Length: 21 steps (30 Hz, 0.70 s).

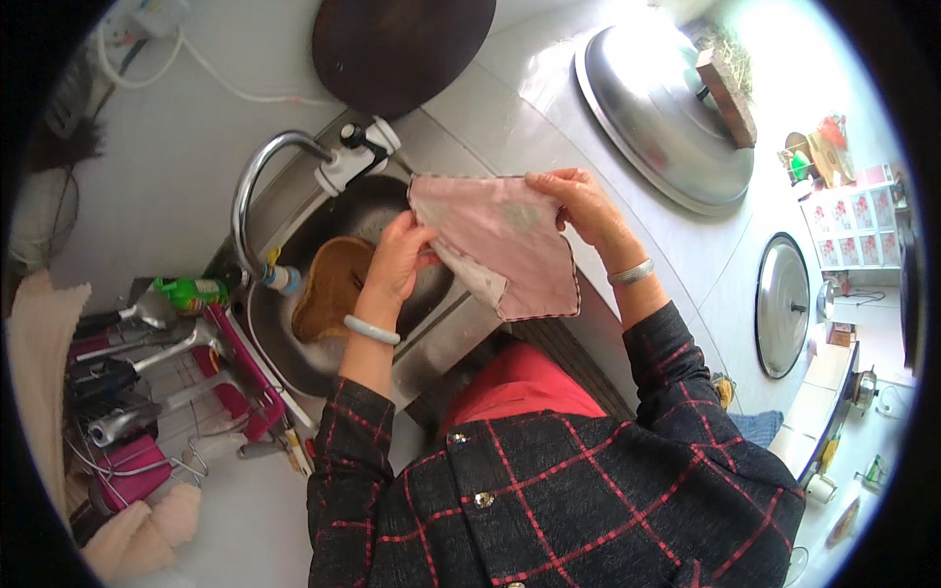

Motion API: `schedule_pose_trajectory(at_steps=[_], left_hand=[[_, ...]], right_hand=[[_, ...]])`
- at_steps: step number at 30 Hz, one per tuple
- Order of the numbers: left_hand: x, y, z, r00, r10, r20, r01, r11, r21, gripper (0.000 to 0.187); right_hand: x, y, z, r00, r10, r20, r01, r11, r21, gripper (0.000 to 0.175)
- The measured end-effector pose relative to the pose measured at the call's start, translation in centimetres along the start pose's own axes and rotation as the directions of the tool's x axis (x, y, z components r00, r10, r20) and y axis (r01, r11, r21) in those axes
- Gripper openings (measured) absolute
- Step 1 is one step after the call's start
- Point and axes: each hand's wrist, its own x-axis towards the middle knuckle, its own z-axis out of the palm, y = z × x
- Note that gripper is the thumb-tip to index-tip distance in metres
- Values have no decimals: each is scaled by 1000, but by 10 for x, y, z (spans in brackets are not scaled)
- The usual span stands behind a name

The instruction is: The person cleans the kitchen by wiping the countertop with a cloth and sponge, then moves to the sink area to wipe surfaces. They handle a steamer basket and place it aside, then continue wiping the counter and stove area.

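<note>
Both hands hold up a pink cloth (507, 235) with a dark stitched edge and faded greenish patches. My left hand (397, 257) pinches its left side, where a pale flap folds over. At the upper right corner, my right hand (581, 202) grips the cloth between thumb and fingers. The cloth hangs partly over the right side of a stainless steel sink (312, 371). Inside the sink, left of my left hand, lies a brown, curved object (327, 283), perhaps a gourd ladle; my hand and wrist hide part of it.
A curved chrome faucet (250, 176) arches over the sink's left side. Left of it are a green bottle (191, 292) and a magenta rack (246, 389) with ladles. A dark round board (401, 51) leans behind. A large metal lid (662, 125) and a smaller lid (781, 305) lie to the right.
</note>
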Motion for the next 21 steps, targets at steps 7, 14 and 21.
schedule_pose_trajectory(at_steps=[7,14,21], left_hand=[[128,27,59,644,761,82,-389,233,891,51],[153,-32,86,770,610,188,-354,162,921,44],[169,-36,76,777,623,86,-285,226,932,43]], right_hand=[[111,16,-56,742,-543,-394,191,734,-652,57],[195,94,-2,734,-677,53,290,242,-926,68],[218,100,0,841,-525,127,327,307,-894,66]])
